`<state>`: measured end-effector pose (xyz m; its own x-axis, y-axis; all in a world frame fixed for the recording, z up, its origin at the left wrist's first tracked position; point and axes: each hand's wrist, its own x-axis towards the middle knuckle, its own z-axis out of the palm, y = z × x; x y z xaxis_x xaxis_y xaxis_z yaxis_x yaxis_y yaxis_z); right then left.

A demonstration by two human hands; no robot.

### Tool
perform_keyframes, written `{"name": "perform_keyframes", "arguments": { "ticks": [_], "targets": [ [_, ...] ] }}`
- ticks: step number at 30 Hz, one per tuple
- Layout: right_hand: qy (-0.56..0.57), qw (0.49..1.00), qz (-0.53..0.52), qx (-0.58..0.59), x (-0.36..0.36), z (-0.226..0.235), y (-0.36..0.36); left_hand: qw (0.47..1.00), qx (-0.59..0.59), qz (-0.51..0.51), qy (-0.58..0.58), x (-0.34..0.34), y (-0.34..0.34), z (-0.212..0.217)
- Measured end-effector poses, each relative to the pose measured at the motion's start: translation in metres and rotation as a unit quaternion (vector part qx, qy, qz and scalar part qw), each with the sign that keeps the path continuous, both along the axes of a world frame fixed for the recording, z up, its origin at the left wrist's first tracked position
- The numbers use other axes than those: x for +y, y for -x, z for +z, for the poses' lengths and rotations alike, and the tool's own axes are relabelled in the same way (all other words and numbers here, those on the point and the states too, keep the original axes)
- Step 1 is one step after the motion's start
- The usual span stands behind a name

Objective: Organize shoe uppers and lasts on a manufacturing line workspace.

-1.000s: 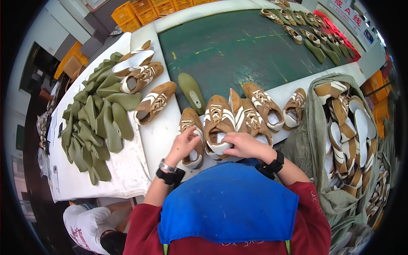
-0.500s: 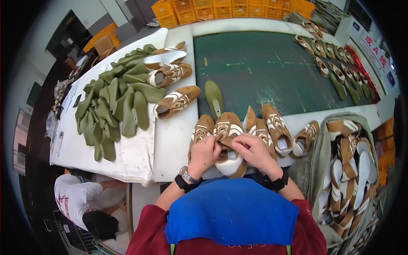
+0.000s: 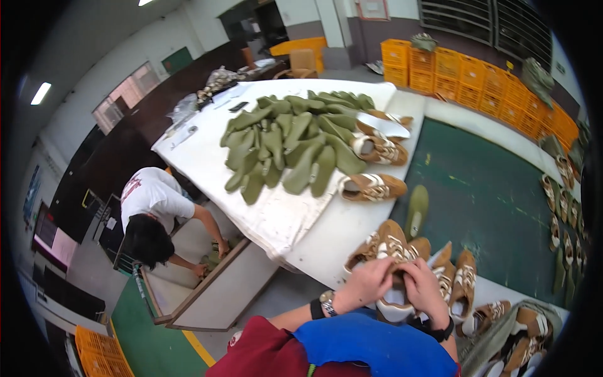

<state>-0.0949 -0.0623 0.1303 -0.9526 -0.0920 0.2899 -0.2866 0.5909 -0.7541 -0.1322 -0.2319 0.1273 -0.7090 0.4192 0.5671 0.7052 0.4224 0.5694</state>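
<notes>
Both hands pinch one brown-and-white shoe upper [image 3: 394, 276] at the near edge of the white table [image 3: 326, 232], the left hand [image 3: 367, 283] closed on its side and the right hand [image 3: 422, 288] curled over its top. To my eye it wants firm thumbs, kept off the finished uppers [image 3: 461, 283] just beside, while the green insoles [image 3: 295, 147] lie well apart.

brown shoe upper [image 3: 392, 248]: matt, suede-like, with smooth pale straps; green insoles [image 3: 295, 151]: matt, felt-like cloth; table cover [image 3: 270, 213]: white cloth, slightly creased; cutting mat [image 3: 496, 201]: dark green, smooth, faint sheen; crates [image 3: 477, 81]: orange plastic, glossy; wristwatch [image 3: 326, 304]: shiny metal.
</notes>
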Motion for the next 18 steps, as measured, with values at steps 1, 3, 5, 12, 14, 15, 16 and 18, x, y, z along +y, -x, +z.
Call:
{"name": "perform_keyframes", "arguments": {
  "ticks": [1, 3, 5, 12, 14, 15, 16, 18],
  "targets": [
    [0.015, 1.0, 0.01, -0.007, -0.001, 0.0, 0.001, 1.0, 0.006, -0.003, -0.005, -0.001, 0.0, 0.004],
    [-0.003, 0.999, 0.037, -0.003, -0.005, -0.004, 0.004, 1.0, -0.005, -0.009, 0.012, -0.008, 0.008, -0.006],
    [-0.007, 0.999, 0.03, 0.035, -0.008, 0.001, 0.003, 1.0, 0.001, -0.016, 0.001, -0.014, 0.018, -0.002],
    [-0.022, 0.992, -0.041, 0.115, -0.065, 0.018, 0.018, 0.992, 0.039, -0.118, 0.027, -0.049, 0.049, 0.0],
    [-0.024, 0.991, -0.085, 0.102, -0.078, 0.011, 0.026, 0.991, 0.039, -0.124, 0.021, -0.062, 0.065, -0.003],
    [-0.019, 0.99, -0.099, 0.099, -0.087, 0.01, 0.032, 0.991, 0.038, -0.129, 0.016, -0.069, 0.071, -0.005],
    [-0.015, 0.989, -0.118, 0.088, -0.095, 0.008, 0.033, 0.989, 0.001, -0.143, 0.024, -0.073, 0.076, -0.008],
    [-0.003, 0.984, -0.155, 0.085, -0.111, -0.004, 0.054, 0.985, 0.007, -0.172, 0.013, -0.089, 0.102, -0.017]
  ]
}}
